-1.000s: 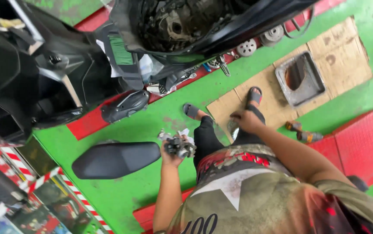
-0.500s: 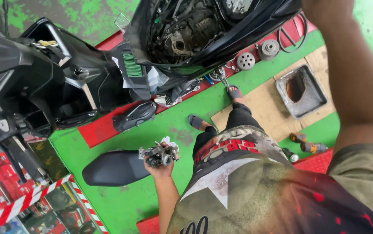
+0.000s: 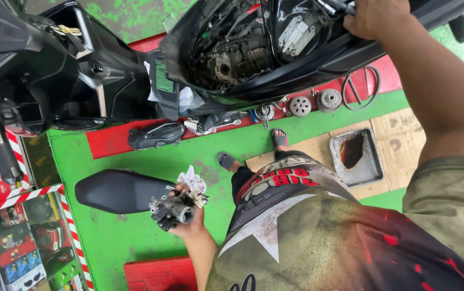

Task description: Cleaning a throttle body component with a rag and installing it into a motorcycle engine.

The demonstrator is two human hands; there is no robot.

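Lower centre: our left hand (image 3: 189, 218), fingers wrapped around a grimy metal engine part (image 3: 175, 207) with a white rag (image 3: 193, 180). Upper right: our right hand (image 3: 375, 16), fingers clamped on the black scooter body (image 3: 296, 64). Left of centre: detached black seat (image 3: 116, 191) on the green floor (image 3: 189, 151). Right of centre: metal drain pan (image 3: 357, 157).

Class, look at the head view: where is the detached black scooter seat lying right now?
The black seat lies on the green floor at lower left, just left of the left hand holding a metal engine part, below the scooter.
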